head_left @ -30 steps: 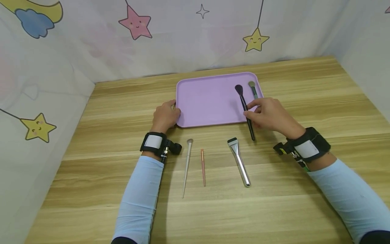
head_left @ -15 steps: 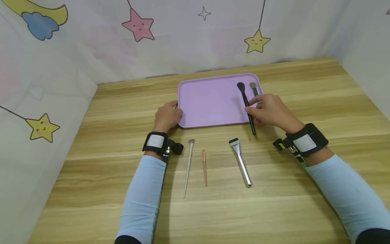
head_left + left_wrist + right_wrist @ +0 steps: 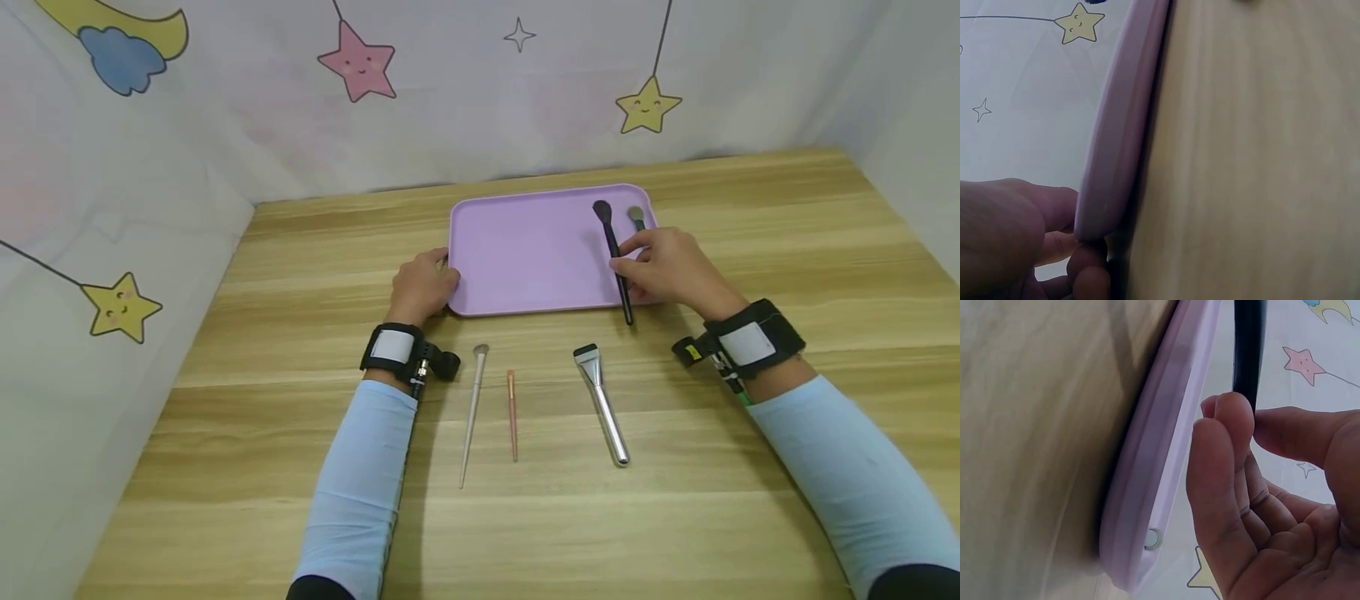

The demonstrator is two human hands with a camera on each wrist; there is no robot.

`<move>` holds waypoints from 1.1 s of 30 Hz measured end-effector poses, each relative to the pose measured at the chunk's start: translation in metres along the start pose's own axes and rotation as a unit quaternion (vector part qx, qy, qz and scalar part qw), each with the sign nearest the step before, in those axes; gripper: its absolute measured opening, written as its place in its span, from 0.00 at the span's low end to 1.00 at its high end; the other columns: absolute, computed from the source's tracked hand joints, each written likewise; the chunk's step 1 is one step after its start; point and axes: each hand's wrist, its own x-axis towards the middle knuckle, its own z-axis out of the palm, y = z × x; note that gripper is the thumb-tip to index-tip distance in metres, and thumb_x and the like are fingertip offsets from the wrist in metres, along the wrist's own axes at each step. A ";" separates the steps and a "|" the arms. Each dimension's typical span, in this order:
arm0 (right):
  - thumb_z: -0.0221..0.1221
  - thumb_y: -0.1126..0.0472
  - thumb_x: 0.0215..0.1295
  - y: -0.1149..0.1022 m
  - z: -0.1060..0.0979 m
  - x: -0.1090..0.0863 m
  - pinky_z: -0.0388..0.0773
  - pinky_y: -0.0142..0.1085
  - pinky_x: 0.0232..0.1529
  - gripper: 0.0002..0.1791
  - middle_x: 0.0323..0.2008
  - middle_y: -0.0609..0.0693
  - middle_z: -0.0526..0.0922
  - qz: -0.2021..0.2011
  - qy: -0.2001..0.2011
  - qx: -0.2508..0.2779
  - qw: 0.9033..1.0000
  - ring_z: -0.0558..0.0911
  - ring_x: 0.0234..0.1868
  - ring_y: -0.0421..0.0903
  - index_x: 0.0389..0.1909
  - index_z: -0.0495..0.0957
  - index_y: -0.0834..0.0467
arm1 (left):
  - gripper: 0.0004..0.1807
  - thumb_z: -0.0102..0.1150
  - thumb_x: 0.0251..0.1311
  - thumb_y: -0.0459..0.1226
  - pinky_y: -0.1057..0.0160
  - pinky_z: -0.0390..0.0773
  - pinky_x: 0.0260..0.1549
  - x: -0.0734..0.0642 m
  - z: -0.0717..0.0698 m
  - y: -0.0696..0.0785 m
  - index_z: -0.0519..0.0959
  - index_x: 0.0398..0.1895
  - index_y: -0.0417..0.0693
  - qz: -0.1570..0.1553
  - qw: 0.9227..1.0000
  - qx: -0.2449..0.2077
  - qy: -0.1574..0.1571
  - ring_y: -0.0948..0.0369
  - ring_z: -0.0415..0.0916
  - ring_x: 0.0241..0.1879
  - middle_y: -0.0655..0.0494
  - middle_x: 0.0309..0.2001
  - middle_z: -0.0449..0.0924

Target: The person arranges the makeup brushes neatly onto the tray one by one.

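Observation:
With thumb and fingertips my right hand (image 3: pixel 663 265) pinches a black-handled makeup brush (image 3: pixel 624 292), its dark bristles pointing away over the right part of a lilac tray (image 3: pixel 525 250). In the right wrist view the black handle (image 3: pixel 1249 350) stands apart from the tray's rim (image 3: pixel 1147 469). My left hand (image 3: pixel 422 285) grips the tray's near-left edge; in the left wrist view its fingers (image 3: pixel 1088 275) curl beneath the tray corner (image 3: pixel 1100 212). A green makeup brush (image 3: pixel 637 217) lies inside the tray on the right, partly hidden behind my right hand.
On the wooden table (image 3: pixel 315 317) before the tray lie a thin pale brush (image 3: pixel 472 417), a short pink brush (image 3: pixel 512 417) and a flat-headed silver brush (image 3: pixel 606 412). A printed white curtain (image 3: pixel 450 100) stands behind the table.
My right hand has moved the black brush slightly away from me, farther over the tray. The left hand keeps its hold; the whole view has shifted a little.

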 end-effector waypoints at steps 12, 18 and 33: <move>0.61 0.58 0.70 0.005 -0.003 0.009 0.80 0.35 0.22 0.21 0.25 0.57 0.85 -0.004 -0.001 0.000 1.000 0.83 0.21 0.46 0.54 0.79 0.73 | 0.32 0.48 0.65 0.41 0.56 0.73 0.35 0.002 0.004 0.002 0.69 0.74 0.51 0.007 1.000 0.008 0.000 0.48 0.76 0.43 0.44 0.59 0.78; 0.61 0.58 0.71 0.010 -0.004 0.010 0.79 0.34 0.23 0.21 0.24 0.55 0.85 0.005 0.005 -0.003 1.000 0.83 0.22 0.46 0.53 0.79 0.72 | 0.32 0.48 0.65 0.41 0.57 0.73 0.30 0.003 0.006 0.005 0.70 0.74 0.52 0.007 1.000 0.011 0.001 0.51 0.77 0.34 0.43 0.57 0.78; 0.60 0.59 0.71 0.016 -0.003 0.016 0.77 0.34 0.22 0.20 0.22 0.55 0.84 -0.002 0.011 -0.019 1.000 0.83 0.21 0.46 0.52 0.80 0.73 | 0.31 0.48 0.65 0.41 0.57 0.73 0.29 0.004 0.012 0.010 0.70 0.74 0.52 0.009 1.000 0.008 0.001 0.50 0.77 0.34 0.43 0.58 0.78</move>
